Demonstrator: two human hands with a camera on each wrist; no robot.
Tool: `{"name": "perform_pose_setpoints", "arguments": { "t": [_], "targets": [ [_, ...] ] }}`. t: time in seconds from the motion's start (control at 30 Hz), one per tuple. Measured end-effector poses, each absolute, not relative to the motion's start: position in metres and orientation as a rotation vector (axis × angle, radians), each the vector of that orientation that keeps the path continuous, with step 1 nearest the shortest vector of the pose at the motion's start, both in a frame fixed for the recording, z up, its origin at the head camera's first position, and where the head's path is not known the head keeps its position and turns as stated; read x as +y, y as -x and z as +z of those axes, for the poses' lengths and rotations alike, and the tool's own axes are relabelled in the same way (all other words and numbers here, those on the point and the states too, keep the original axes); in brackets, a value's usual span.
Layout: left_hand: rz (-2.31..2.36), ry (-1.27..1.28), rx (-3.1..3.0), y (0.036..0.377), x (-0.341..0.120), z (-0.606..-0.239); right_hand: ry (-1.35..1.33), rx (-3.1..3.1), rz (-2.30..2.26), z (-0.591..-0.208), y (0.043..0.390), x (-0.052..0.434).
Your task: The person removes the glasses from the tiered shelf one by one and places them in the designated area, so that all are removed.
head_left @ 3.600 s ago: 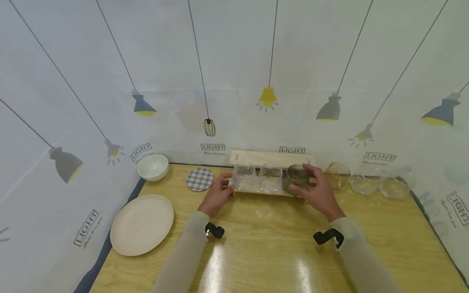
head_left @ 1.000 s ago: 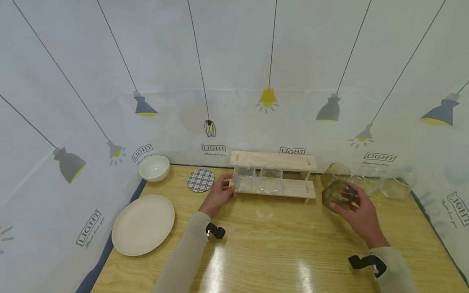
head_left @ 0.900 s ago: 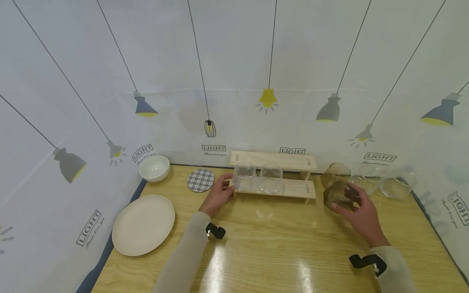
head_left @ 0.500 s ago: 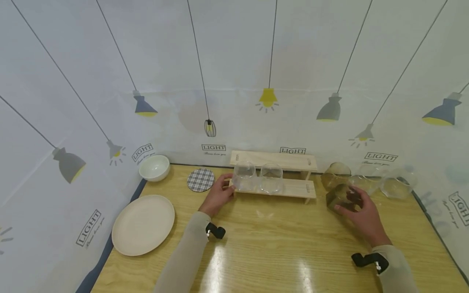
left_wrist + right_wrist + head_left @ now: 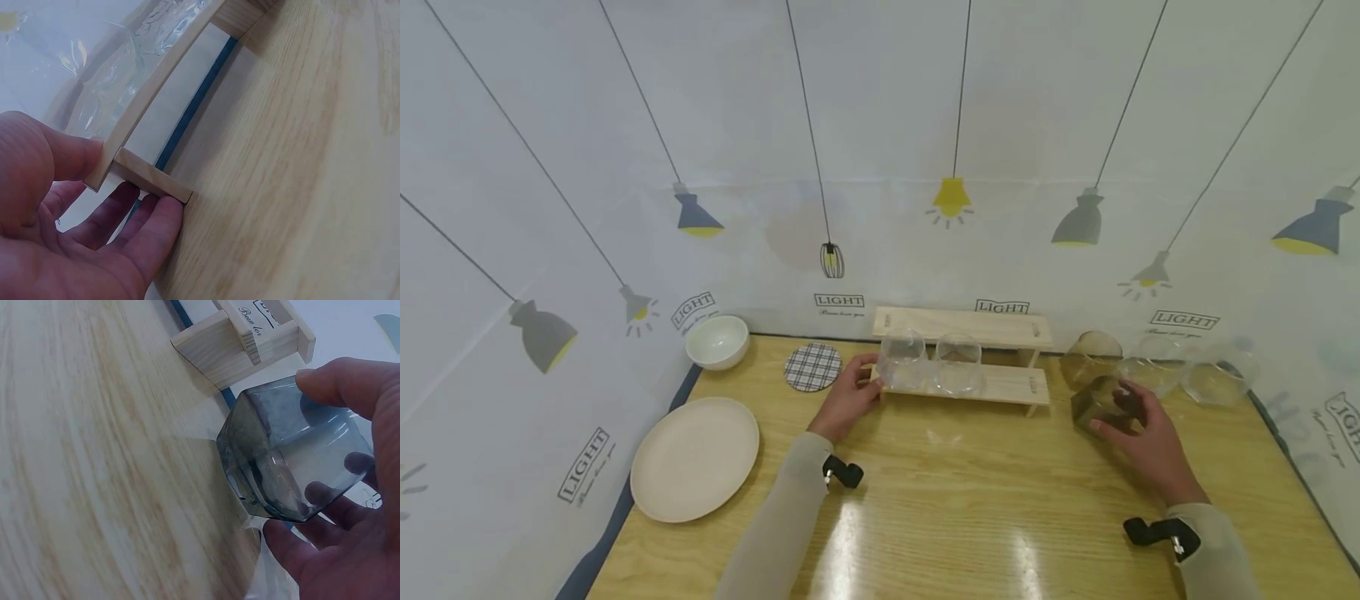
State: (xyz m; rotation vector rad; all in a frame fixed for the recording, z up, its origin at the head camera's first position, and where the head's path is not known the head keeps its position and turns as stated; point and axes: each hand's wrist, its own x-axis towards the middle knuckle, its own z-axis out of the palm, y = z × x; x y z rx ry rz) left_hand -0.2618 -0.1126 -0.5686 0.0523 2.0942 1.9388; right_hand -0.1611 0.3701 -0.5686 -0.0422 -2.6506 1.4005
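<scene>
A smoky grey faceted glass (image 5: 269, 450) is in my right hand (image 5: 1153, 442), thumb on one side and fingers around the other. It sits low at the table, right of a two-tier wooden rack (image 5: 1011, 383) and in front of an amber-tinted glass (image 5: 1093, 348). My left hand (image 5: 847, 404) grips the left end of the rack's lower tier. In the left wrist view, that thumb presses on the board's edge (image 5: 156, 94), with fingers at the short leg (image 5: 153, 175). Two clear glasses stand on the lower tier, a left one (image 5: 902, 358) and a right one (image 5: 958, 367).
Two more clear glasses stand at the back right, one nearer (image 5: 1152, 371) and one in the corner (image 5: 1217, 375). On the left lie a plaid round coaster (image 5: 813, 367), a pale bowl (image 5: 717, 343) and a large cream plate (image 5: 695, 460). Printed sheeting (image 5: 895, 233) walls the table's back and sides.
My right hand has taken the grey glass off the rack's lower tier and carried it right to the table, edging slightly further right lately. The left hand has kept its grip.
</scene>
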Motion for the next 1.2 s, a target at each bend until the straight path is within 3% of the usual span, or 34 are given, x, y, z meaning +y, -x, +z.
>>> {"name": "perform_pose_setpoints", "arguments": {
  "t": [0.8, 1.2],
  "targets": [
    [1.924, -0.021, 2.099, 0.262, -0.112, -0.568, 0.129, -2.38, 1.362, -0.525, 0.149, 0.371],
    [1.909, -0.028, 2.106, 0.262, -0.111, -0.566, -0.125, -2.256, 1.35, -0.503, 0.155, 0.321]
  ]
}}
